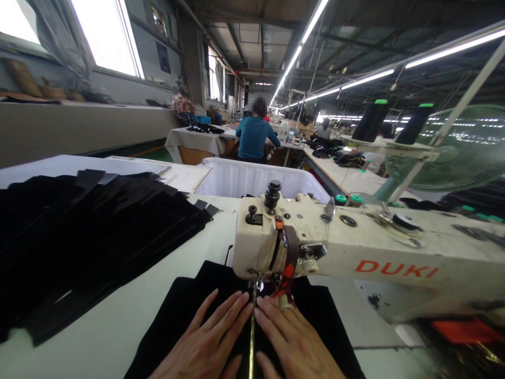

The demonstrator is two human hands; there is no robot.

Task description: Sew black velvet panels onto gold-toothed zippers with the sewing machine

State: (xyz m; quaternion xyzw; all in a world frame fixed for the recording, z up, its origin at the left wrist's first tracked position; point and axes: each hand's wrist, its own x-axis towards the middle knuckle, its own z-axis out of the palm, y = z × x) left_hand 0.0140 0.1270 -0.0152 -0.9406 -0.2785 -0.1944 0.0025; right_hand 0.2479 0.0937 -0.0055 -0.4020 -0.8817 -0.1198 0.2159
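Observation:
A black fabric piece [165, 316] lies under the sewing machine's head [254, 242]. Down its middle runs a narrow gold strip [251, 342], which leads up to the presser foot [255, 287]; whether it is a zip I cannot tell. My left hand [209, 337] rests flat on the fabric left of the strip, fingers stretched toward the foot. On the other side, my right hand [292, 337] also presses flat, its fingertips just below the foot. Both thumbs lie near the strip. The needle tip is too small to make out.
A spread pile of black fabric pieces [98, 231] covers the table's left side. Behind the machine stands a white plastic bin [252, 176]. Thread cones [371, 120] and a green fan [465, 147] are at right. A person in a teal top [253, 138] sits ahead.

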